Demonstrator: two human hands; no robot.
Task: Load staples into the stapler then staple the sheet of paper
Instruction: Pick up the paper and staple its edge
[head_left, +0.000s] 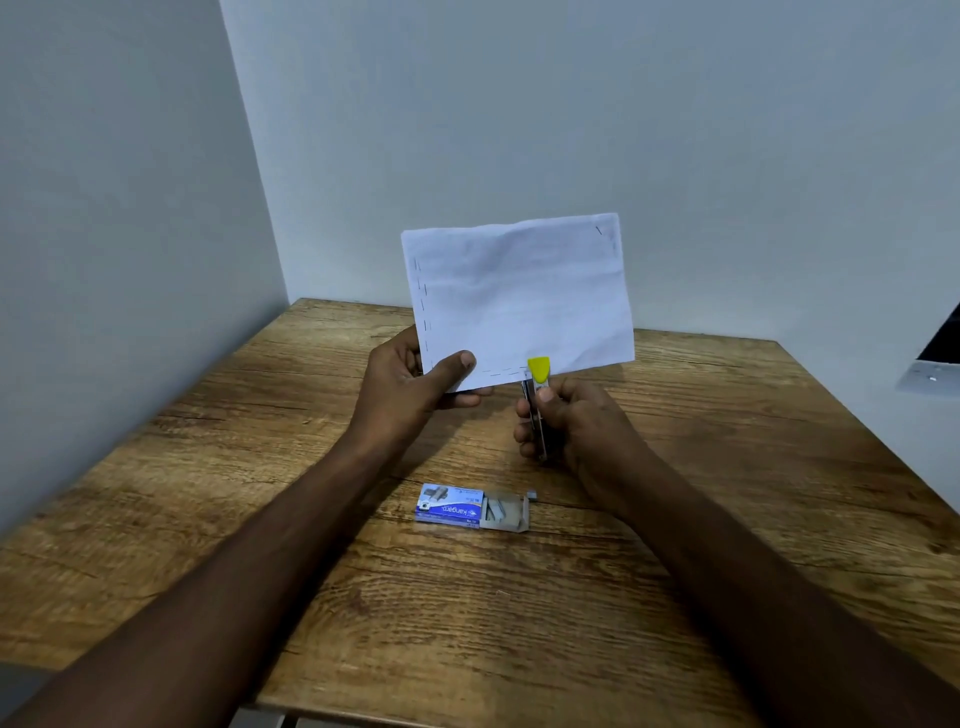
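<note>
The left hand (410, 382) holds the sheet of paper (519, 299) upright above the tabletop (260, 415); the right hand (576, 421) clasps the stapler (537, 395) at its lower edge.

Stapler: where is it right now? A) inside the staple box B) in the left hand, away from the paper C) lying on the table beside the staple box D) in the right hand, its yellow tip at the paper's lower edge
D: the right hand grips the stapler, whose yellow tip meets the lower edge of the paper held up by the left hand.
</note>
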